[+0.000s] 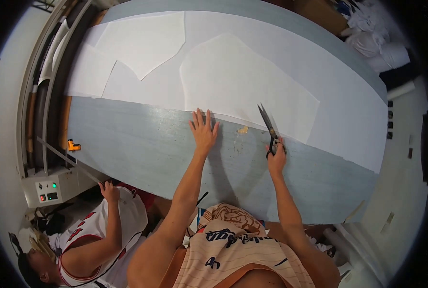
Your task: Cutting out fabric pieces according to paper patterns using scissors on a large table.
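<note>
My left hand (204, 133) lies flat with its fingers spread, the tips on the near edge of a large white pattern piece (238, 81). This piece rests on a wide white sheet (346, 105) spread across the table. In my right hand (277, 161) is a pair of dark scissors (267, 122), held by the handles. The blades point away from me over the near edge of the piece and look slightly parted. Farther left lie two more white pieces, a pointed one (142, 45) and a smaller one (86, 72).
The grey-blue table (146, 139) has a worn patch near its middle. A roller machine (48, 185) with a lit switch panel lines the left end. An orange tool (73, 145) sits by it. At lower left, a co-worker's hand (109, 191) holds a long strip. White bundles (372, 38) lie far right.
</note>
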The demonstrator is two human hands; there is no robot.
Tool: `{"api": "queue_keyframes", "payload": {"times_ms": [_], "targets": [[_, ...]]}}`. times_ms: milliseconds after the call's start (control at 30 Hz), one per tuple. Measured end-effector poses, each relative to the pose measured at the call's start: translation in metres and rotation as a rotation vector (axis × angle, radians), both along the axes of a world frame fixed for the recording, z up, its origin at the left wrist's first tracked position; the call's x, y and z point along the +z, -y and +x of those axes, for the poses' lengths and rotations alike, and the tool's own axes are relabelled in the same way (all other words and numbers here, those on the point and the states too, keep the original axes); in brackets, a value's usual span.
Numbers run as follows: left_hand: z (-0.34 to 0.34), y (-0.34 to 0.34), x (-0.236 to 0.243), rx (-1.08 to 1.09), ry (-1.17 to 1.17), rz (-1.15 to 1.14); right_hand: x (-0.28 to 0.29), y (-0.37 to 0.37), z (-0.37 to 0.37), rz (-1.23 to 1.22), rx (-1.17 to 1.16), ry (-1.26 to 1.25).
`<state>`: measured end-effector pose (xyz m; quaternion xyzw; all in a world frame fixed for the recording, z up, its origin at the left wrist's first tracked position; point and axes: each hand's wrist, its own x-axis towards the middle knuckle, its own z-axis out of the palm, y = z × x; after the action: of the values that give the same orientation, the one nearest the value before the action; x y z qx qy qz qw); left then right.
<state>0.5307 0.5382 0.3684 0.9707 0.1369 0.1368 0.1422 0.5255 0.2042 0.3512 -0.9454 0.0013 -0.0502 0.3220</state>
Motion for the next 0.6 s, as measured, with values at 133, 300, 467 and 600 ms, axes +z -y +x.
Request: {"api": "queue_keyframes", "payload": {"times_ms": [133,300,467,600], "targets": [[-0.021,0.034,0.002,-0.003,0.010,-0.020,0.009,0.027,-0.049,0.059,0.007,-0.061],[-0.086,0.124,0.007,-0.080,-0.043,-0.023,0.030,0.112,-0.158,0.088,0.096,-0.056],[-0.168,0.249,0.000,-0.274,-0.078,-0.077,0.037,0.230,-0.316,0.028,-0.039,-0.132],[-0.178,0.296,-0.019,-0.223,-0.087,0.004,0.060,0.274,-0.377,0.071,-0.285,-0.306]]}}
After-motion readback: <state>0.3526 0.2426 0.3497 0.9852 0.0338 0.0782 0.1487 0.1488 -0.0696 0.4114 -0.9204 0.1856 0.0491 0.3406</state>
